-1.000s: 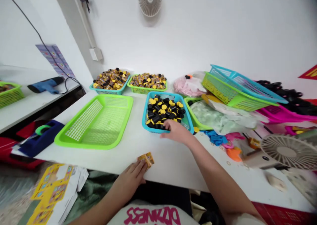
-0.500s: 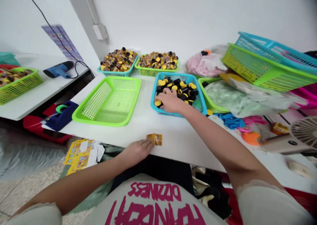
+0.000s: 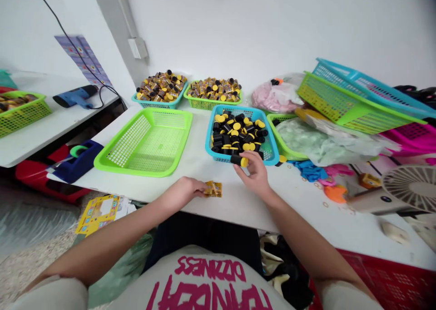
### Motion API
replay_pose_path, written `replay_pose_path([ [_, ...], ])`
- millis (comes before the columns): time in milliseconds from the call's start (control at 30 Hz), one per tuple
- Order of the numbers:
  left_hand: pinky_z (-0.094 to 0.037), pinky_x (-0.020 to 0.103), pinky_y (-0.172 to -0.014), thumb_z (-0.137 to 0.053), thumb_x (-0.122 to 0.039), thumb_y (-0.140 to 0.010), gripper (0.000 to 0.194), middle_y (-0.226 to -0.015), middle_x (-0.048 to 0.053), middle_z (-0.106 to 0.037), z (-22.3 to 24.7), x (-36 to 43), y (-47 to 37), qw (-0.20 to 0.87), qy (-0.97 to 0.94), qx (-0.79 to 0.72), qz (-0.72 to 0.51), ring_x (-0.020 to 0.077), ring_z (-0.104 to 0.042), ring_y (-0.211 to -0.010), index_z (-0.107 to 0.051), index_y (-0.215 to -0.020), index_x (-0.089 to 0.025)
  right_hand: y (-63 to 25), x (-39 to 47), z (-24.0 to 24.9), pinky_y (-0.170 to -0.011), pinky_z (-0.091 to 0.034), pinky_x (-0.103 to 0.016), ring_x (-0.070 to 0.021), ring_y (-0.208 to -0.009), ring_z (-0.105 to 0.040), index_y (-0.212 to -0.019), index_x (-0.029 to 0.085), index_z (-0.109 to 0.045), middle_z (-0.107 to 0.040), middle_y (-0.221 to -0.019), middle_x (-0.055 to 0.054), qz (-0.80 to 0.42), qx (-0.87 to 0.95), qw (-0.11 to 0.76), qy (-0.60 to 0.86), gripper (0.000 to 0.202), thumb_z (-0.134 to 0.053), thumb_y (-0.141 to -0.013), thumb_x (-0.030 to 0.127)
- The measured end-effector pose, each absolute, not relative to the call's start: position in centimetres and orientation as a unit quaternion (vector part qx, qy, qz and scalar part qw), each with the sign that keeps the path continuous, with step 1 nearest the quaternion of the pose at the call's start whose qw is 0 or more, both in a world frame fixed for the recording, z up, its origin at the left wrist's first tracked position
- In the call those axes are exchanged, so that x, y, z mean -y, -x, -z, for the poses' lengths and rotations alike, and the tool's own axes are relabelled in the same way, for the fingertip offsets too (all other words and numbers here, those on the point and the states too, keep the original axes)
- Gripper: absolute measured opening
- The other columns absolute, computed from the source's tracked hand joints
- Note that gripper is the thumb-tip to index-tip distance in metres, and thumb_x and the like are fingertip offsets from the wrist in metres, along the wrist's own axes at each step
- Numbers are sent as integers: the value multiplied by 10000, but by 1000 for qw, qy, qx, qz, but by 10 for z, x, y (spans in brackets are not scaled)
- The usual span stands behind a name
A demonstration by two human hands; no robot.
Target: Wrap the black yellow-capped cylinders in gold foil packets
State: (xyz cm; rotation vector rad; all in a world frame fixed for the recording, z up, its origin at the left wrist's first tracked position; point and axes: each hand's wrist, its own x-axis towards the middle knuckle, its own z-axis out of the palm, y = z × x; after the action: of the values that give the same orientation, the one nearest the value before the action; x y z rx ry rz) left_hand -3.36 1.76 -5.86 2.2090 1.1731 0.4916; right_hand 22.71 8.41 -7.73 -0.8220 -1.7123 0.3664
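Observation:
My right hand (image 3: pixel 254 171) holds a black cylinder with a yellow cap (image 3: pixel 239 160) between thumb and fingers, just over the front rim of a blue basket (image 3: pixel 276 153). That basket holds several more black and yellow pieces (image 3: pixel 235 130). At the table's front edge, the fingers of my left hand (image 3: pixel 189 189) are closed on the left end of a small yellow printed wrapper (image 3: pixel 214 189), which rests on the white table (image 3: pixel 200 162). To the left lies a green basket (image 3: pixel 146 142) with nothing in it.
Two baskets of labelled pieces (image 3: pixel 161 87) stand against the wall. Plastic bags (image 3: pixel 306 132) and stacked baskets (image 3: pixel 354 103) fill the right back. A fan (image 3: pixel 412 187) is at the right, a tape dispenser (image 3: pixel 76 160) at the left edge, a blue heat gun (image 3: pixel 76 96) on the side table.
My right hand has come out of the blue basket toward me with one capped cylinder. My left hand has changed from lying flat by the wrapper to pinching its left end.

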Motion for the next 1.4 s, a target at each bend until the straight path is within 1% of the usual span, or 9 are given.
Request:
replay_pose_path([
  [167,-497,247,-671,-566,-153,-804,190,-706,14,-733,57,-16,25,317,-839,-416,-151,187,-686,-669,-729,-719,-201,-228,-90,82,-753,-583,-366,-220,-1026,-626,-1125,250,-612,-590,-1105,-104,-128,731,577,341,270,-671,-868,308],
  [333,-504,228,-628,-650,-197,-765,114,-664,-6,-730,43,-29,21,336,-832,-413,-153,159,-681,-620,-753,-716,-198,-234,-81,84,-780,-604,-354,-182,-951,-644,-1084,257,-665,-590,-1093,-81,-132,752,550,339,206,-673,-879,279],
  [500,-539,256,-769,-619,-176,-797,144,-906,56,-733,5,-55,0,302,-795,-414,-325,153,-686,-810,-756,-843,-173,-237,-81,88,-751,-623,-316,-176,-996,-637,-1184,259,-600,-512,-1213,-103,-257,676,610,324,328,-681,-876,337],
  [667,-568,266,-718,-746,-232,-716,110,-844,47,-735,18,-87,-36,459,-702,-354,-414,155,-701,-785,-704,-761,-141,-250,-88,83,-722,-618,-334,-191,-954,-649,-1223,278,-566,-562,-1182,-106,-248,608,674,339,416,-710,-851,396],
  [733,-578,278,-685,-815,-270,-681,235,-768,33,-739,37,-93,-42,520,-663,-354,-405,158,-710,-695,-698,-831,-131,-252,-87,79,-716,-621,-349,-197,-916,-670,-1217,285,-578,-611,-1150,-98,-264,600,670,348,412,-709,-852,423],
  [867,-580,262,-567,-805,-382,-758,560,-696,2,-734,67,-90,-38,604,-607,-348,-382,172,-714,-574,-603,-1222,-142,-250,-78,73,-646,-609,-316,-160,-729,-689,-1186,288,-619,-697,-933,-35,-326,618,630,338,357,-693,-873,444],
  [1000,-635,320,-674,-741,-454,-822,666,-683,-14,-741,75,-88,-30,634,-593,-333,-368,204,-754,-677,-507,-1374,-164,-247,-69,74,-500,-529,-251,-116,-543,-622,-1110,258,-663,-658,-699,18,-363,636,591,339,294,-698,-877,434],
  [1200,-601,251,-680,-703,-408,-851,317,-840,31,-785,74,-95,-27,548,-663,-360,-362,177,-746,-728,-768,-1024,-149,-246,-66,74,-434,-507,-247,-120,-458,-597,-1061,219,-672,-658,-599,16,-389,642,573,328,286,-677,-892,450],
  [1400,-510,200,-561,-630,-462,-892,346,-764,8,-774,72,-89,-26,491,-691,-379,-372,140,-681,-635,-810,-941,-170,-248,-65,70,-408,-485,-213,-112,-459,-602,-1058,234,-697,-669,-600,13,-395,659,546,335,232,-712,-876,377],
])
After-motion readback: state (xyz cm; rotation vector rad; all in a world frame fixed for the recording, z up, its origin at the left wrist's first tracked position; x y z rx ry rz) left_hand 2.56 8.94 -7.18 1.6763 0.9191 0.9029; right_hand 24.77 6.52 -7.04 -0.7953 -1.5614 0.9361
